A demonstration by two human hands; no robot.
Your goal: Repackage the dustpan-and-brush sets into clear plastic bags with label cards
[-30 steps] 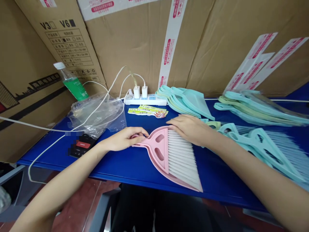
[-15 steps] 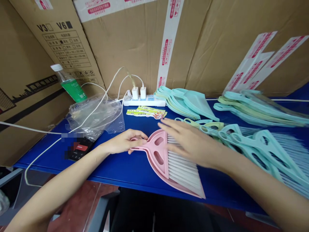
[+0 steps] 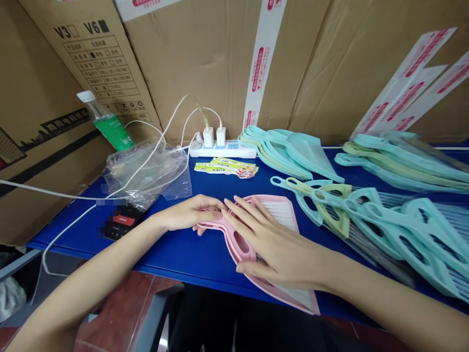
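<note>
A pink dustpan (image 3: pixel 269 289) lies on the blue table with a pink hand brush (image 3: pixel 241 244) nested in it, white bristles pointing right. My left hand (image 3: pixel 194 213) is closed round the handle end of the two. Laid flat over the brush head is my right hand (image 3: pixel 269 244), fingers stretched out and somewhat spread, its fingertips close to my left hand. It covers much of the brush and part of the bristles. To the right lie several turquoise and yellow-green hand brushes (image 3: pixel 373 215).
Stacked dustpans (image 3: pixel 311 151) stand behind, with more dustpans (image 3: pixel 399 161) at right. Labels (image 3: pixel 227 167) lie before a power strip (image 3: pixel 238 150). At left are a clear plastic bag (image 3: pixel 146 168), a bottle (image 3: pixel 115 132), a dark phone-like object (image 3: pixel 124 222) and white cables. Cardboard boxes (image 3: pixel 205 58) wall the back.
My right hand has come down and left from above the bristles onto the brush head, fingers now spread flat. My left hand still grips the handles. The view has shifted slightly.
</note>
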